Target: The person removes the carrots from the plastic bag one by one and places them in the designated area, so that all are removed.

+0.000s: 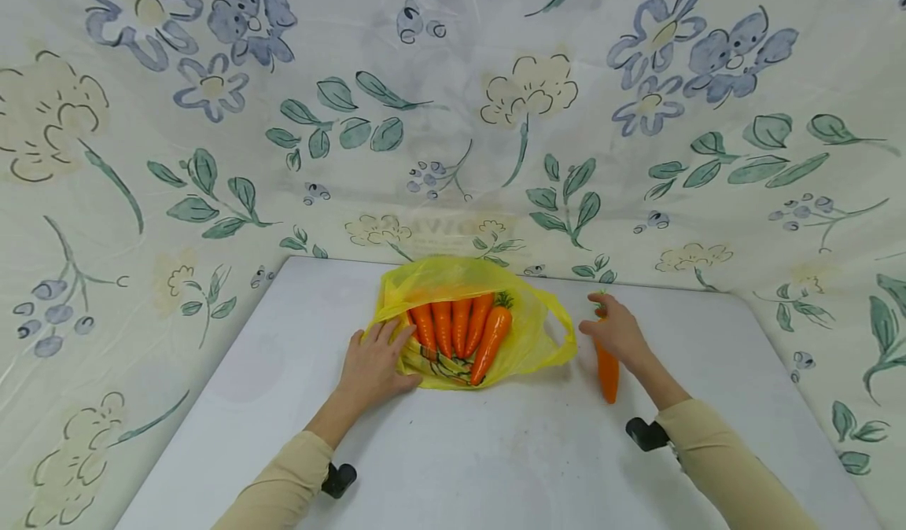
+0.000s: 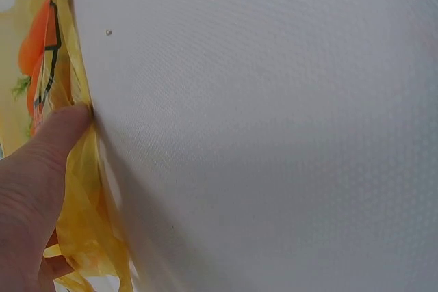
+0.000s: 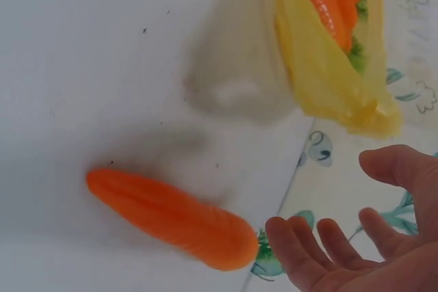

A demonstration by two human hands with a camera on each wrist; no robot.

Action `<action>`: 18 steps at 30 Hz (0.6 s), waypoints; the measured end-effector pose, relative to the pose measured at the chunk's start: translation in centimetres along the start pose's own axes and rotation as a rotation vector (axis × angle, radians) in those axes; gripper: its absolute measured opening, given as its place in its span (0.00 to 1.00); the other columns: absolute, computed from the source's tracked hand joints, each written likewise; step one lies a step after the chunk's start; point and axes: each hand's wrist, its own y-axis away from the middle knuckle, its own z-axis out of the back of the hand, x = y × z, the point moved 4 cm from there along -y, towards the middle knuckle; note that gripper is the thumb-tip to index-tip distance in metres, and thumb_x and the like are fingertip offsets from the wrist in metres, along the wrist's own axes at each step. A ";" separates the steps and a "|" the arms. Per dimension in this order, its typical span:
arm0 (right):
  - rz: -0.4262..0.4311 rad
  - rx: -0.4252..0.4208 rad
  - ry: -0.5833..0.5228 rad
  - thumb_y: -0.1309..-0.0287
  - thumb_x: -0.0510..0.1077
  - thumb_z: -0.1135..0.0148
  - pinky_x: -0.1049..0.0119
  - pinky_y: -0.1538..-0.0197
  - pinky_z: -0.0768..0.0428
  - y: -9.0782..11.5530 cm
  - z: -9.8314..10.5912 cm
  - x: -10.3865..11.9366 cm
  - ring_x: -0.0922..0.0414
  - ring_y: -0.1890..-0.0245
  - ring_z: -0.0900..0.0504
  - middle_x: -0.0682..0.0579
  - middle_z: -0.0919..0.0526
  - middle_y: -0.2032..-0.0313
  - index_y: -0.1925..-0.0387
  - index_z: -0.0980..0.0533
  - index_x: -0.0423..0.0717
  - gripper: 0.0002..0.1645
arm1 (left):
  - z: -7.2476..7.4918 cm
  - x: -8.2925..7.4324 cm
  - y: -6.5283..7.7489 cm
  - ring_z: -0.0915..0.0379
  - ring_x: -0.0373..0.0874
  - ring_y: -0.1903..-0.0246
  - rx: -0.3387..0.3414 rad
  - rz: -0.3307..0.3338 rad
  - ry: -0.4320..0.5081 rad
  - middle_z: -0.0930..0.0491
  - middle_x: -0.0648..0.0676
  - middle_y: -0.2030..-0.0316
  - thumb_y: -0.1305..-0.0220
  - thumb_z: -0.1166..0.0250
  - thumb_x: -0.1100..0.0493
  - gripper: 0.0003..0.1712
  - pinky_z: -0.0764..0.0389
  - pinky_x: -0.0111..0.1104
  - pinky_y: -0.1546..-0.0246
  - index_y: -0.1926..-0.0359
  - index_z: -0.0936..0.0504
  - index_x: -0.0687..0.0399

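A thin yellow plastic bag [image 1: 531, 349] lies on the table with its mouth gaping, and several orange carrots [image 1: 488, 345] with short green tops show inside. My left hand [image 1: 375, 361] holds the bag's left side, its thumb on the front plastic; in the left wrist view the other fingers are partly hidden behind the yellow film [image 2: 89, 230]. To the right of the bag, a single carrot [image 3: 178, 220] lies on the table. My right hand [image 1: 616, 329] hovers over its top end, fingers apart and nothing held; in the right wrist view the fingertips look close to the green top.
Under everything is a white table [image 1: 495, 467] with a few dark specks. A flower-patterned cloth [image 1: 453, 121] hangs behind and at both sides of it. A dark wrist camera [image 1: 647, 434] sits on the right wrist, another [image 1: 340, 480] on the left.
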 end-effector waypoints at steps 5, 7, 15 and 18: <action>0.028 -0.019 0.008 0.40 0.42 0.43 0.43 0.37 0.29 -0.1 -0.2 0.8 0.35 0.40 0.29 0.28 0.32 0.37 0.31 0.39 0.34 0.37 | 0.0 0.0 0.0 0.35 0.63 0.39 0.009 0.003 0.001 0.31 0.63 0.35 0.51 0.28 0.33 0.49 0.33 0.62 0.42 0.32 0.29 0.52; 0.035 -0.022 0.001 0.40 0.41 0.43 0.43 0.38 0.28 -0.1 -0.2 1.2 0.35 0.41 0.28 0.28 0.31 0.38 0.31 0.38 0.34 0.37 | 0.0 0.0 0.0 0.35 0.63 0.39 0.010 0.004 0.002 0.31 0.63 0.35 0.51 0.28 0.33 0.49 0.33 0.62 0.42 0.32 0.29 0.52; 0.040 -0.053 -0.041 0.38 0.40 0.43 0.45 0.38 0.27 0.1 -0.4 2.8 0.37 0.40 0.29 0.32 0.31 0.37 0.31 0.37 0.38 0.35 | 0.0 0.0 0.0 0.35 0.63 0.39 0.004 -0.002 0.000 0.31 0.63 0.35 0.51 0.28 0.34 0.49 0.33 0.62 0.43 0.33 0.29 0.52; 0.055 -0.076 -0.064 0.38 0.39 0.44 0.45 0.38 0.27 0.2 -0.4 3.5 0.37 0.40 0.29 0.33 0.31 0.37 0.31 0.36 0.38 0.34 | 0.0 0.0 0.0 0.35 0.63 0.39 0.005 0.000 -0.001 0.31 0.63 0.35 0.51 0.28 0.34 0.49 0.33 0.62 0.43 0.33 0.29 0.52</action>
